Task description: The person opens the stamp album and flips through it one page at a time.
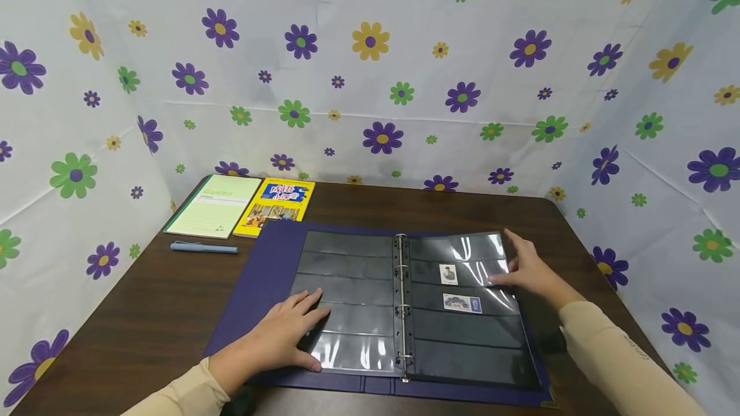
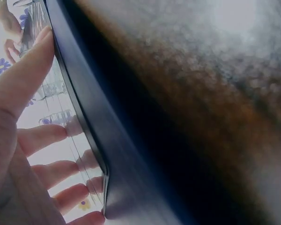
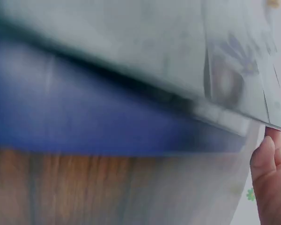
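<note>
On the table (image 1: 115, 313) we had the album (image 1: 248, 294) open to a left page (image 1: 358, 320) and a right page (image 1: 462, 362). Our left hand (image 1: 280, 334) rested, relaxed, on the former; our right hand (image 1: 532, 273) pinched the latter's outer edge, near a wide stamp (image 1: 461, 303) and smaller stamp (image 1: 448, 274).

On my feed I see: left sleeve (image 1: 182, 395) beige, wrist-length | right sleeve (image 1: 613, 355) matching, small dark lettering (image 1: 638, 347), unreadable to me | hands (image 1: 280, 332) (image 1: 532, 275) bare
</note>
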`<act>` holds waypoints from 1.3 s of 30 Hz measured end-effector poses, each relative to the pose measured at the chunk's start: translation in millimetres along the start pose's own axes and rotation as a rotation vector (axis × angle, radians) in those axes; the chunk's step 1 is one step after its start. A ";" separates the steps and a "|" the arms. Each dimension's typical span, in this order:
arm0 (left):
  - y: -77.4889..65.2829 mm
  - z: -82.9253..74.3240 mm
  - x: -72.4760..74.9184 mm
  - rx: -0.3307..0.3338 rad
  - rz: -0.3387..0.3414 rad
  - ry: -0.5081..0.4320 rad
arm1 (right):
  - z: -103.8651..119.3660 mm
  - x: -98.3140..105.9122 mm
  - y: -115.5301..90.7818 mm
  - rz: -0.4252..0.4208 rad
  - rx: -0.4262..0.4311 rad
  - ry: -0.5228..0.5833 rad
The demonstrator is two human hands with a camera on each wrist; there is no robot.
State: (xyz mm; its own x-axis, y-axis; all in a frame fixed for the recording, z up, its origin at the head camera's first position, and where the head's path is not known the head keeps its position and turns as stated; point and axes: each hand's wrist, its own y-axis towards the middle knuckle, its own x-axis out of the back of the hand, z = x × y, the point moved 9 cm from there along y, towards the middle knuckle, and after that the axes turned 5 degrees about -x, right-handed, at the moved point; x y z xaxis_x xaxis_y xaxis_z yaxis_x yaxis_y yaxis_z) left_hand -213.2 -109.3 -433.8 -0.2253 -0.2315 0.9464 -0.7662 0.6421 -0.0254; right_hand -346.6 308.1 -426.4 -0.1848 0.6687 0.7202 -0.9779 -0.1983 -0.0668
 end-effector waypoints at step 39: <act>97.9 -83.8 133.7 0.196 -0.223 -0.585 | 259.3 -24.1 22.0 0.098 0.089 0.457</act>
State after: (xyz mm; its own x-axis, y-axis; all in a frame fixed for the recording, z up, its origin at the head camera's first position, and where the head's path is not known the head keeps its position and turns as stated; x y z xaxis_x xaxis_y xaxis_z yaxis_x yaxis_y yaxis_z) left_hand -267.9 -16.1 -282.8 -0.2958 -0.7386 0.6059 -0.9156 0.4000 0.0406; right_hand -338.3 101.8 -266.2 -0.3192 0.8868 0.3342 -0.9452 -0.3233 -0.0450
